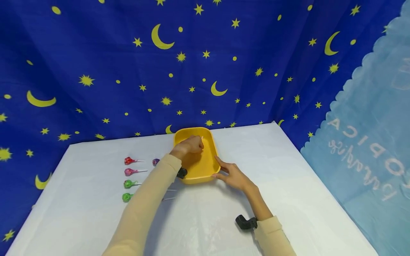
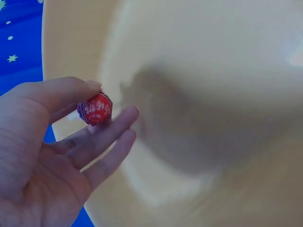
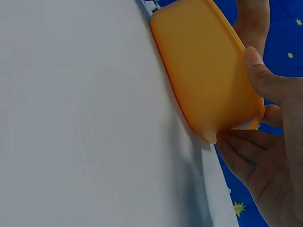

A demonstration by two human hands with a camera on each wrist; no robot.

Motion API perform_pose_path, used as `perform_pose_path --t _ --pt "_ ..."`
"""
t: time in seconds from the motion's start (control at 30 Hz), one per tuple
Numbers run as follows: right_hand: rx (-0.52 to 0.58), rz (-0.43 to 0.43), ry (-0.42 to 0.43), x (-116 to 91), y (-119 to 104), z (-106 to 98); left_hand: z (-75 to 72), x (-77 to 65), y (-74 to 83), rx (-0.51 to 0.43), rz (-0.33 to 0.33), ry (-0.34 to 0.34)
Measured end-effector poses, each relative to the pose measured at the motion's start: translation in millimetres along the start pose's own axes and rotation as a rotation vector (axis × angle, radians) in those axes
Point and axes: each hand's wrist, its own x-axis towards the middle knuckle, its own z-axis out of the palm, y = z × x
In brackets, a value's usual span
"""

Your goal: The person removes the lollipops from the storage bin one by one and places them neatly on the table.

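Observation:
Over the inside of a yellow plastic tray (image 1: 205,167), my left hand (image 1: 193,144) pinches a lollipop (image 2: 97,109) between thumb and fingers. Its round head has a red wrapper with pale print and a purple edge, and it faces the camera in the left wrist view. The other fingers of that hand are spread beside it. My right hand (image 1: 235,177) grips the tray's near right corner, its thumb (image 3: 255,60) on the rim and its other fingers at the corner below.
Left of the tray on the white table (image 1: 89,177) lie a red lollipop (image 1: 128,160), a pink lollipop (image 1: 129,172), a green lollipop (image 1: 128,184) and another green one. Near a purple lollipop (image 1: 155,162), my left sleeve covers others, whose sticks show. A starry blue curtain (image 1: 128,71) hangs behind.

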Motion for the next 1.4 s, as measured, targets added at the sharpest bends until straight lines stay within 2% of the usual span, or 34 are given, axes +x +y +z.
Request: perform_pose_path --t 0.27,0.43,0.6,0.73,0.87,1.07,1.27,1.4 --pt "0.015 0.017 0.004 0 0 1 -13.8 -20.2 -6.8 -0.066 0.229 0.039" --pt "0.004 0.013 0.023 -1 0 1 -17.4 -39.3 -12.5 -0.094 0.316 0.137" --pt "0.002 0.012 0.019 -2 -1 2 -11.3 -63.0 -17.8 -0.113 0.372 0.231" --pt "0.002 0.009 0.015 -2 -1 2 -5.4 -82.0 -19.8 -0.162 0.367 0.289" --pt "0.006 0.01 0.019 -1 -1 2 -3.3 -100.6 -19.3 -0.204 0.316 0.323" --pt "0.015 -0.003 0.021 0 -2 2 -3.1 -131.2 -19.8 -0.16 0.244 0.358" --pt "0.022 -0.018 0.02 0 -2 3 3.7 -167.5 -35.0 -0.154 0.207 0.384" --pt "0.018 -0.015 0.015 1 -1 3 13.3 -191.5 -46.4 -0.133 0.144 0.38"
